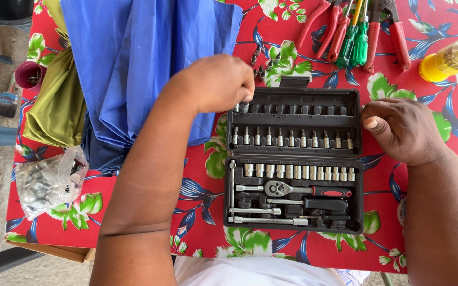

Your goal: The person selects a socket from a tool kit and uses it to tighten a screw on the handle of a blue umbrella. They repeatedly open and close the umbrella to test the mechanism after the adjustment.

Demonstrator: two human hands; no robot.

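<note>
Socket set case (293, 161) lies open between hands. Left hand (219, 82) curled, fingertips at case's top-left bit row (whether pinching bit: cannot tell). Right hand (401, 130) loosely closed, steadying right edge. Loose bits (259, 62) beyond left hand remain outside; ratchet (292, 189) seated.

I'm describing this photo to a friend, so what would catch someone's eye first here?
The open black socket set case sits mid-table on the bright red floral tablecloth, rows of shiny sockets above a ratchet. The left hand reaches its top-left corner; the right hand rests at its right edge. Blue fabric lies upper left.
</note>
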